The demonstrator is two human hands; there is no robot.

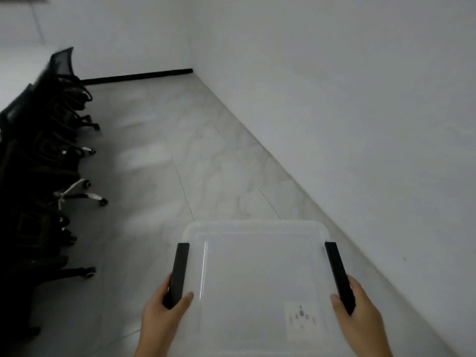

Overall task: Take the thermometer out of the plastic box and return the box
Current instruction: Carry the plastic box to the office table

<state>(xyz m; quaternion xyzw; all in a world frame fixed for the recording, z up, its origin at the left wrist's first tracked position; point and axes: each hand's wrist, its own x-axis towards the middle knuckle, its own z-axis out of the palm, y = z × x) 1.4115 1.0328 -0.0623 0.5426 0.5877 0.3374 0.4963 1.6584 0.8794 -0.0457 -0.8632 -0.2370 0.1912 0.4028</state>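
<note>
Risk first, from the one head view: the translucent plastic box (257,274) is carried in the air over the tiled floor (159,163), held only at its two black latch handles, so a clip that lets go or a slack grip would probably tip or drop it. The frame is also blurred, which suggests the head is moving; a white wall (360,112) runs close along the right of the frame and a row of black office chairs (51,155) lines the left, so a wide swing could knock the box against either.

The box fills the lower centre of the frame, lid on, with a small white label near its lower right corner. Whether the thermometer is inside cannot be told; nothing shows through the cloudy lid, and the thermometer is nowhere else in view.

The left hand (164,310) comes up from the bottom edge, fingers wrapped round the left handle (179,274) with the thumb lying on the lid. The right hand (358,310) mirrors it, closed round the right handle (338,276), thumb pressed on the lid edge. Both forearms reach forward, roughly parallel, keeping the box about level.

No worktop or shelf for putting the box back is visible.
</note>
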